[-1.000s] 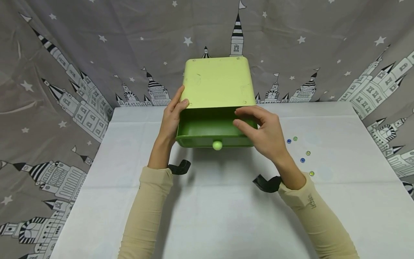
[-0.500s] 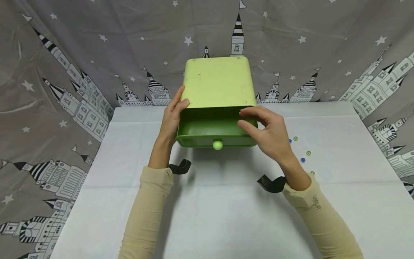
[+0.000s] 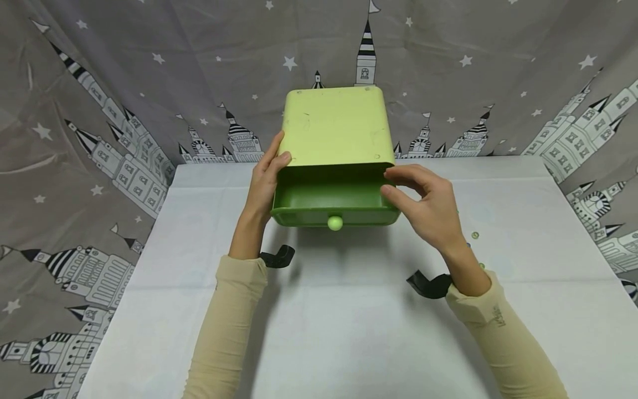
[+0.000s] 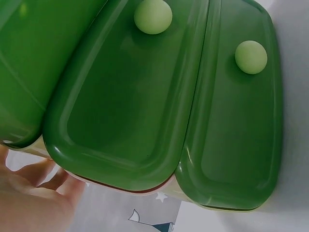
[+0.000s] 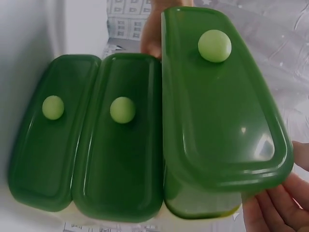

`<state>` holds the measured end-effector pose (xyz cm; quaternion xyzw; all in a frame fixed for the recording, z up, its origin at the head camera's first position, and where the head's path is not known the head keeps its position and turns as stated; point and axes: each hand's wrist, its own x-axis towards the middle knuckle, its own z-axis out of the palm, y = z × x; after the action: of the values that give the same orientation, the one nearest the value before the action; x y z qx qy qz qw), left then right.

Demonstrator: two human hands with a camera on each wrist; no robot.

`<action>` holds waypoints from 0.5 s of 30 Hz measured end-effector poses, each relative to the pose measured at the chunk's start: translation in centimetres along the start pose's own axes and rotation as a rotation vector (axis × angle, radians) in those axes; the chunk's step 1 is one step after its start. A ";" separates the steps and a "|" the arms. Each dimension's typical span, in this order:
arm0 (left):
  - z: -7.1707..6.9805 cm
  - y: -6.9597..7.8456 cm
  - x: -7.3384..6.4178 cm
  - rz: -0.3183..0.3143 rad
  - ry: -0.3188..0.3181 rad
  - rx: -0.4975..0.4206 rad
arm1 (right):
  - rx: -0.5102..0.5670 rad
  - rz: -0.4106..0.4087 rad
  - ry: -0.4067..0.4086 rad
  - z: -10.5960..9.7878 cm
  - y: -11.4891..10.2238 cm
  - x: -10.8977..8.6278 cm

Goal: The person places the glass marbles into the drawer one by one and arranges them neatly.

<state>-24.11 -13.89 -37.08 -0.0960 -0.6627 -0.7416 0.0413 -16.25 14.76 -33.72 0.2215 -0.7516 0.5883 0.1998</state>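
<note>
A small chest of drawers (image 3: 339,124) with a pale yellow-green top stands near the back of the table. Its green top drawer (image 3: 335,217) is pulled out, and no contents show inside. Two lower drawers (image 4: 130,96) with round light-green knobs are closed. My left hand (image 3: 262,180) rests along the chest's left side, fingers fairly straight, thumb at the top front corner. At the opened drawer's right end is my right hand (image 3: 431,205), thumb and fingers apart and loosely bent, with nothing visible between them. In the right wrist view its fingers (image 5: 282,205) appear beside that drawer's end.
Right of my right hand lie small glass beads, one greenish bead (image 3: 475,235) in plain sight and others partly behind the wrist. A white cloth (image 3: 339,332) covers the table. A grey curtain (image 3: 199,44) printed with castles and stars hangs behind.
My right hand has moved to the right, from over the opened drawer to its right edge, and now covers some beads. The left hand, chest and drawer stay where they were.
</note>
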 end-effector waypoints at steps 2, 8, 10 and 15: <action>0.0 0.0 0.0 0.000 0.002 -0.005 | -0.004 0.006 0.006 -0.3 0.1 -0.1; 0.0 -0.1 0.0 -0.001 0.001 -0.018 | -0.025 0.025 0.037 -1.4 0.7 -0.8; 0.0 -0.1 0.0 0.002 0.002 -0.015 | -0.031 0.036 0.051 -1.8 1.0 -1.1; -0.1 -0.1 0.1 0.006 0.001 -0.003 | -0.056 0.058 0.088 -2.8 1.9 -1.7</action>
<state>-24.25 -13.96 -37.16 -0.0979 -0.6612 -0.7425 0.0437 -15.83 18.07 -35.49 0.1678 -0.7644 0.5818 0.2215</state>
